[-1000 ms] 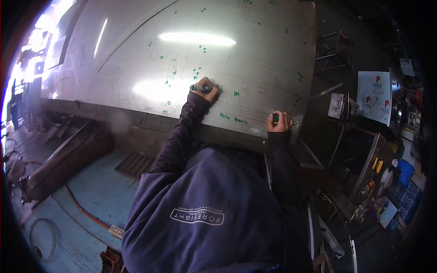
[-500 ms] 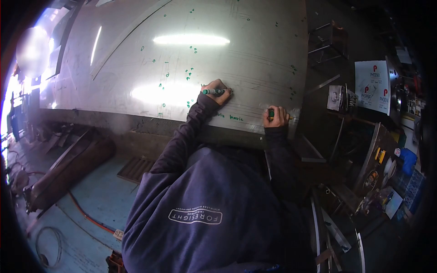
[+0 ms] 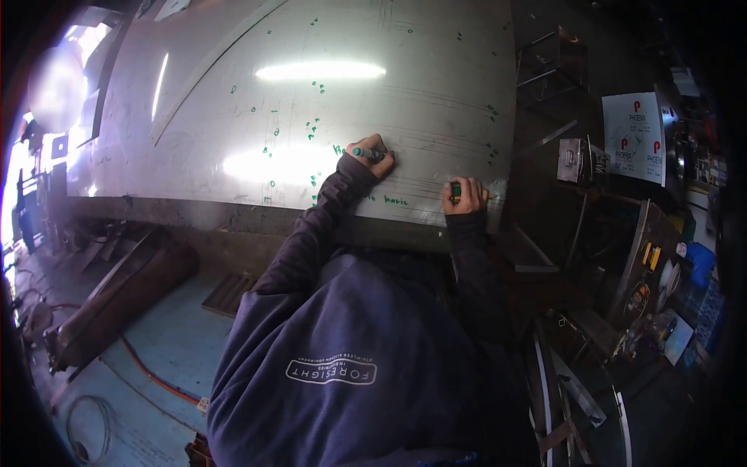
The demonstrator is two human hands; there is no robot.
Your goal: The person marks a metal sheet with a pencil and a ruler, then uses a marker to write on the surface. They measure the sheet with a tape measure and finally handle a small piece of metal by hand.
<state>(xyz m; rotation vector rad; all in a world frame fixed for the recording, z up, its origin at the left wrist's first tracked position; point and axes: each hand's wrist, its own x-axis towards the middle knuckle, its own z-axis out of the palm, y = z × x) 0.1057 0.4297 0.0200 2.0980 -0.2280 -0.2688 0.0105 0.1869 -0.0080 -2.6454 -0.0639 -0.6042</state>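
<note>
Sheet (image 3: 436, 70) cut off @ top; marker (image 3: 359, 152) tip obsc.

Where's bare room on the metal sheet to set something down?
Metal sheet: between long strip and lower glare; right of upper glare, short of the right-edge green marks. Crowded: near edge, with left hand, right hand and green lettering.

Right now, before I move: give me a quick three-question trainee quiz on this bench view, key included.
1. True or false: the right hand is empty.
2. The handwriting on the metal sheet is: A) red B) green C) black
3. Fill in: the left hand's grip is on a ____, above the sheet.

Key: 1 false, it holds a small green item; 2 B; 3 marker.
</note>
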